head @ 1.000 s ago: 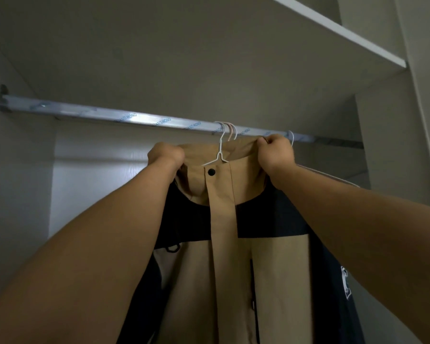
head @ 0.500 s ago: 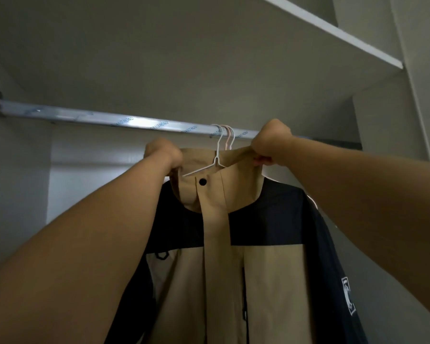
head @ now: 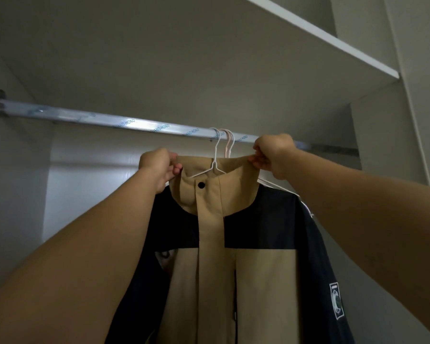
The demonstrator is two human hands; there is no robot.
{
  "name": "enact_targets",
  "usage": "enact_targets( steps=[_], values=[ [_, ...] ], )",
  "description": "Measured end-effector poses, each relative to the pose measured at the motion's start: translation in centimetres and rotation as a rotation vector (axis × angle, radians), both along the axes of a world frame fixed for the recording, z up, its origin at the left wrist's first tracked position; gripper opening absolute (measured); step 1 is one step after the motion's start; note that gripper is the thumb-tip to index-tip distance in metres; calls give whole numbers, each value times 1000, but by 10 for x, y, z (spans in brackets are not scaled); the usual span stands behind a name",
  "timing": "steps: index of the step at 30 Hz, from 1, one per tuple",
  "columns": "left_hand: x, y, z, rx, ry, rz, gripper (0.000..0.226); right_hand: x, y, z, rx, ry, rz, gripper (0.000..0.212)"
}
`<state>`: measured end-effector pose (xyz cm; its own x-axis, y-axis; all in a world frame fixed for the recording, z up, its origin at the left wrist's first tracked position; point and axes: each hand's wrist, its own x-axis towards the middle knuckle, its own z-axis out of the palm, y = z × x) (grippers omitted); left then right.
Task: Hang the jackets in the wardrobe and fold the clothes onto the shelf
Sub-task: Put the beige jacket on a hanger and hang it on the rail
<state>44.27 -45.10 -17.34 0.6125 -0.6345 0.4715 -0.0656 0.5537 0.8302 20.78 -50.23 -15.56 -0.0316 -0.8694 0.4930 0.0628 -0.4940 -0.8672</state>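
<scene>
Hanging inside the wardrobe [head: 80,194], a tan and dark navy jacket [head: 246,256] sits on a white wire hanger [head: 215,160] whose hook is over the metal rail [head: 109,121]. The rail runs across the compartment from a bracket on the left wall toward the right side panel, and it bears blue printed lettering along its length. A second hook, pale pink [head: 230,142], is looped over the rail just beside the white one; what it carries is hidden behind the jacket's collar. A thin white hanger arm [head: 278,186] shows just behind the jacket's right shoulder. Above the rail, the underside of a white shelf [head: 308,36] forms the roof of the compartment.

The jacket faces the camera, its tan collar standing upright with a dark snap at the throat and a tan placket running straight down the middle. A white patch shows on the sleeve at the lower right.

Both arms reach up and forward, bare to beyond the frame. The left hand [head: 157,165] grips the left edge of the collar, its fingers curled round the fabric. The right hand [head: 273,155] pinches the right edge of the collar between thumb and curled fingers, knuckles just below the rail.
</scene>
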Motion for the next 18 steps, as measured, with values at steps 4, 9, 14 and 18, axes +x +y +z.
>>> enact_targets(
  steps=[4,9,14,18],
  values=[
    [24,-9,-30,220,-285,278,34,-11,-12,-41,-306,504,-444,30],
    [31,-15,-65,416,-764,316,26,-10,-12,-79,-481,1003,-545,26],
    [25,-17,-56,193,-688,635,34,-18,-2,-81,-525,960,-498,25],
    [-15,6,-41,-219,-940,776,24,-38,-1,-81,-468,928,-406,48]
  ],
)
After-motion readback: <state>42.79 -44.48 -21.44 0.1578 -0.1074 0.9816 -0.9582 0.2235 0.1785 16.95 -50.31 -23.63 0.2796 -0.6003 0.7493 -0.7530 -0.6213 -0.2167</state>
